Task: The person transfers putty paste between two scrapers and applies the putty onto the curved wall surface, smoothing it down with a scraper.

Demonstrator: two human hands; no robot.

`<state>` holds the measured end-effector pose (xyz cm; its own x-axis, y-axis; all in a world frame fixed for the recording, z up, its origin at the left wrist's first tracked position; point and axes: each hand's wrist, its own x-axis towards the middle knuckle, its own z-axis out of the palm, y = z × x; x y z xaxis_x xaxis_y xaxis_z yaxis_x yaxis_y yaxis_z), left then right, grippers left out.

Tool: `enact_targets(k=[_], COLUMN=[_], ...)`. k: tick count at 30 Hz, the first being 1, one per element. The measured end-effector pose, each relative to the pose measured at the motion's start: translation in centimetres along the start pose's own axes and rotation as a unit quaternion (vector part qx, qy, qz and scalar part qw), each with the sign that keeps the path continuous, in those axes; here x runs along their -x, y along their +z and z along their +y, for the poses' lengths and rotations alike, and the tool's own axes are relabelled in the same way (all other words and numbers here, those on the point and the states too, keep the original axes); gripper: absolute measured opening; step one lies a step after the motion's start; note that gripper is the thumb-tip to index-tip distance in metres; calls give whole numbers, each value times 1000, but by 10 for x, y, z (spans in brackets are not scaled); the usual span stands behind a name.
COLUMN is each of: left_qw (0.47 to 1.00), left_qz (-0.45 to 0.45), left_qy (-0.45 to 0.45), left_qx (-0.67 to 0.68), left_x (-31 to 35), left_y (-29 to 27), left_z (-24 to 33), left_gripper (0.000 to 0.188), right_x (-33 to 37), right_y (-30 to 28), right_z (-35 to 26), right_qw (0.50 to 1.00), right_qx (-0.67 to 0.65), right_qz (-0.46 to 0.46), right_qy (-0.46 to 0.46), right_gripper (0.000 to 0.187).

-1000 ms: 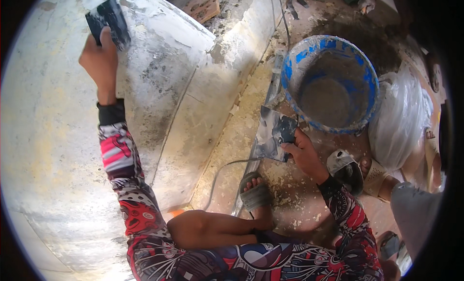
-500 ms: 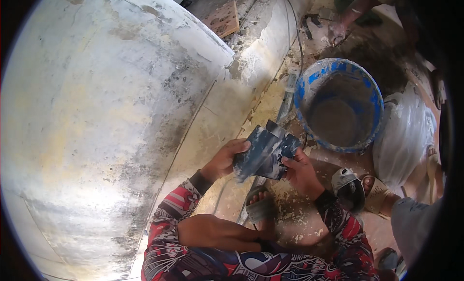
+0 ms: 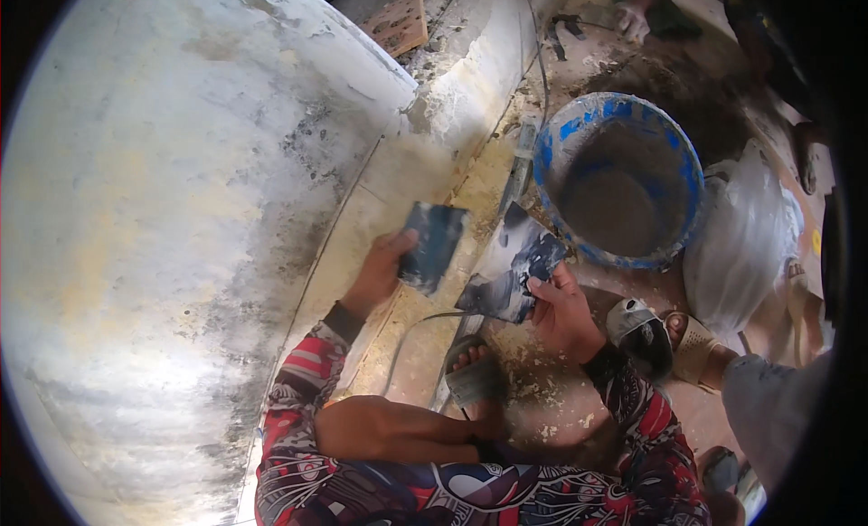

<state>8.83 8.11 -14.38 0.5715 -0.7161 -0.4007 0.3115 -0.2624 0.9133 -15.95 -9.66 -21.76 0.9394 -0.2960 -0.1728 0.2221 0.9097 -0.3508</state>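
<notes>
My left hand (image 3: 389, 262) pinches the edge of a dark blue, flat putty spreader (image 3: 438, 244), slightly blurred. Another dark putty spreader (image 3: 504, 277), smeared with whitish paste, is gripped by my right hand (image 3: 562, 311), thumb on top. A gap separates the two spreaders. Just beyond my right hand stands a blue bucket (image 3: 696, 187), its rim and walls caked with grey-white residue. Grey paste (image 3: 624, 209) shows at its bottom.
A pale, stained wall-like surface (image 3: 172, 218) fills the left side. Cloudy plastic sheeting (image 3: 746, 246) lies right of the bucket. Near my right forearm are a black-and-grey object (image 3: 640, 336) and another person's sandalled foot (image 3: 696, 345). A cable (image 3: 542, 56) runs behind the bucket.
My left hand has drawn its spreader away to the left and up, off the other one. My right hand has barely moved. The far person's hand has shifted, and the view has turned slightly.
</notes>
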Motion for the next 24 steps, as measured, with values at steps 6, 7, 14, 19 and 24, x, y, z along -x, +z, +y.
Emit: enact_targets(k=[6,7,14,19,24], left_qw=[986,986,986,996,976], left_qz=[-101,-95,-64,37,77], left_qy=[-79,-94,-111,23,137], left_qx=[106,96,106,-76,-151], left_x=[12,13,11,4,9], left_y=[56,59,37,-3,4], left_z=[25,18,-19,-4,23], left_gripper=[34,36,33,27,20], right_x=[-9,-7,3,5,-5], right_y=[4,9,5,-4,2], right_z=[9,10,9,-9,-18], right_qw=[1000,1000,999,999,992], right_qx=[0,-16,-34,32,121], right_qz=[13,-5,-13,6,32], right_qy=[18,21,29,-11,-25], right_gripper=[40,41,42,36,32])
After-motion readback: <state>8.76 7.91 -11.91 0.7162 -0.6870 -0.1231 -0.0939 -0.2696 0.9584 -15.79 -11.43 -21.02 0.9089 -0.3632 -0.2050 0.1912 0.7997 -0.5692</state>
